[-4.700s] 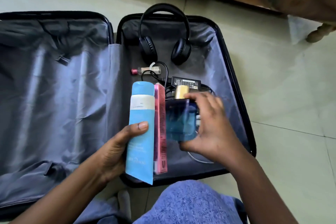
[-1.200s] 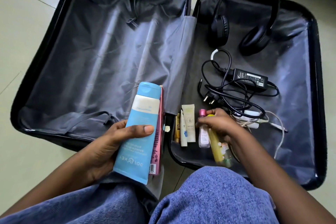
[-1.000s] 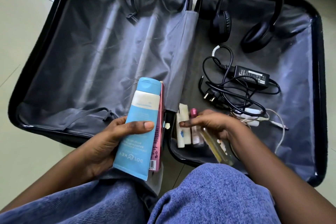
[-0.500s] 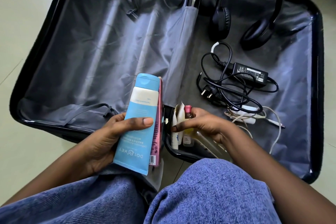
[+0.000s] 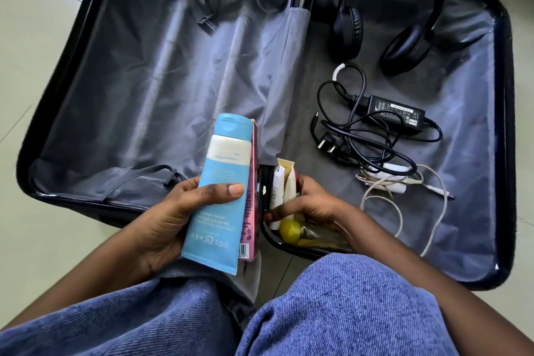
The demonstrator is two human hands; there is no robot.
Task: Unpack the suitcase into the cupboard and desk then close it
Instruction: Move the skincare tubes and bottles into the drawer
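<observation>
While the left hand [image 5: 170,220] clasps blue tube [image 5: 222,191] and pink box [image 5: 250,196] for carrying, right hand [image 5: 312,205] fingers curl round small tubes [image 5: 284,191], gathering them inside the suitcase [image 5: 476,153].

Both forearms reach in from the bottom, over the knees in blue denim. The left hand [image 5: 173,220] is palm-up, fingers curled underneath and thumb laid flat across the front of what it holds, the thumbnail facing up. That grip looks firm, wrist slightly bent inward. The right hand [image 5: 309,205] is lower and further forward, knuckles up, back of the hand toward us. Its fingers are curled round a small bunch of things, the thumb tucked across at the near side. The right forearm runs diagonally from the lower right corner, bare to the elbow.
</observation>
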